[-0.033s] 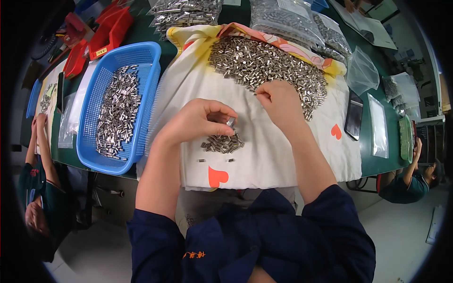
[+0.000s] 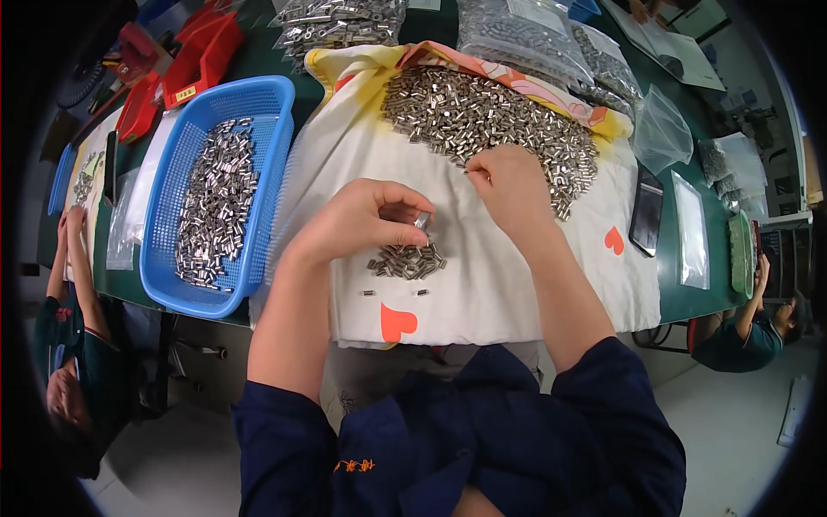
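Between thumb and fingers, my left hand [image 2: 372, 219] grips a shiny metal sleeve [image 2: 420, 221]; whether more sit in the palm is hidden. Just below it lies a small heap of metal sleeves [image 2: 405, 263] on the white cloth [image 2: 482, 293]. Nearer to me, two single sleeves lie apart from that heap. My right hand [image 2: 510, 185] is at the near edge of a large spread of metal sleeves [image 2: 482, 108], thumb and forefinger pinched together. A tiny metal sleeve [image 2: 466, 171] shows at those fingertips, partly covered.
Left of the cloth, a blue basket [image 2: 280, 146] holds many sleeves. Red bins [image 2: 202, 56] stand at the back left. Clear bags of metal parts [image 2: 517, 39] line the back. At right are a phone [image 2: 645, 211] and a flat plastic bag [image 2: 690, 228]. Other people sit at both sides.
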A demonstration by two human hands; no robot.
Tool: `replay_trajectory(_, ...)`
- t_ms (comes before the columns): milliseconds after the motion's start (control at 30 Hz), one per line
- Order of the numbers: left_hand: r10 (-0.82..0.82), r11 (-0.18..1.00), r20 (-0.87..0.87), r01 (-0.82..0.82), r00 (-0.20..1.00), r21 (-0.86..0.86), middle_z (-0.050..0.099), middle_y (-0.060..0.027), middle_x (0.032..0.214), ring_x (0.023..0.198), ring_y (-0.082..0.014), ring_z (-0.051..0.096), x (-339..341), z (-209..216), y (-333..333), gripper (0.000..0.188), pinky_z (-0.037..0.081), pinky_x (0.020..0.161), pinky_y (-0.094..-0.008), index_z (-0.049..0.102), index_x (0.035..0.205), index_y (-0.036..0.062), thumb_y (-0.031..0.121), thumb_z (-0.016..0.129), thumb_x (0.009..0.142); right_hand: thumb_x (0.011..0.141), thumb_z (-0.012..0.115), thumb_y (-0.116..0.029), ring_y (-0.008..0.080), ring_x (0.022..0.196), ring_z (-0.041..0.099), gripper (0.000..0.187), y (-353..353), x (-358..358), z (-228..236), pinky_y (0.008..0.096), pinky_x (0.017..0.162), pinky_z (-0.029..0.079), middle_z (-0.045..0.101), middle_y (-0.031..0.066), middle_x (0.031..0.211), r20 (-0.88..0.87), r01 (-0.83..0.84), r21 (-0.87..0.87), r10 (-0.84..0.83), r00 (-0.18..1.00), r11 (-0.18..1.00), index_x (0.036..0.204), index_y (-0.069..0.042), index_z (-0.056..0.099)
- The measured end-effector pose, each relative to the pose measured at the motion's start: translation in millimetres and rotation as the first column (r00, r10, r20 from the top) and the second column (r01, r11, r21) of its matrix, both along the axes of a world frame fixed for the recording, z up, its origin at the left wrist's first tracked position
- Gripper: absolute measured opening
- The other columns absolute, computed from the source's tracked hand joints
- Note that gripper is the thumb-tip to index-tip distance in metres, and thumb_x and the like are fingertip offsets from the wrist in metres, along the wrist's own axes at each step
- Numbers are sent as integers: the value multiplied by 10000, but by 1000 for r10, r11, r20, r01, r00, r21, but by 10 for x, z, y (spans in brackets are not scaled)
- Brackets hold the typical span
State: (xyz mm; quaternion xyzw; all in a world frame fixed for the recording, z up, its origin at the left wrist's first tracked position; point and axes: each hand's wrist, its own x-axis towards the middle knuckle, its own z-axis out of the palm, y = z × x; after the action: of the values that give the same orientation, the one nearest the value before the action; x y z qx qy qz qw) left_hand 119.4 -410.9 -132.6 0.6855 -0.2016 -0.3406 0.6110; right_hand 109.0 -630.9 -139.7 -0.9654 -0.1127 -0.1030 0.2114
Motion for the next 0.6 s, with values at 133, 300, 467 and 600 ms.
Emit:
replay_trajectory(133, 21, 1000, 27, -20, 999, -12, 581, 9, 777, 717, -51, 536, 17, -18, -3, 303, 452, 659, -194, 608, 976, -4, 46, 707, 694, 725, 598, -142, 253, 779, 522, 56, 102, 11, -90, 374, 722, 397, 551, 69, 734, 93, 38, -135, -26, 995, 990, 727, -99, 632)
replay_trajectory(300, 145, 983, -73, -152, 987, -102, 595, -26, 814, 725, -67, 558, 27, -65, -17, 326, 458, 664, -185, 571, 1028, -25, 12, 670, 719, 733, 601, -106, 197, 727, 558, 62, 185, -81, 62, 313, 673, 433, 595, 64, 758, -48, 0, 186, 9, 999, 983, 765, -62, 630)
replay_trajectory(467, 172, 960, -113, -193, 978, -204, 618, -66, 873, 766, -88, 588, 46, -76, -17, 324, 473, 675, -203, 551, 1037, -54, -9, 647, 731, 737, 612, -72, 112, 703, 558, 85, 326, -213, 214, 232, 648, 437, 620, 34, 787, -178, -46, 570, 179, 968, 820, 812, -40, 632)
replay_trajectory(600, 182, 958, -112, -202, 977, -203, 623, -75, 867, 767, -92, 593, 55, -81, -33, 325, 477, 680, -205, 546, 1039, -63, -11, 644, 734, 712, 608, -77, 209, 697, 589, 65, 363, -243, 160, 291, 636, 463, 617, 77, 773, -91, -78, 578, 160, 983, 812, 766, -46, 628)
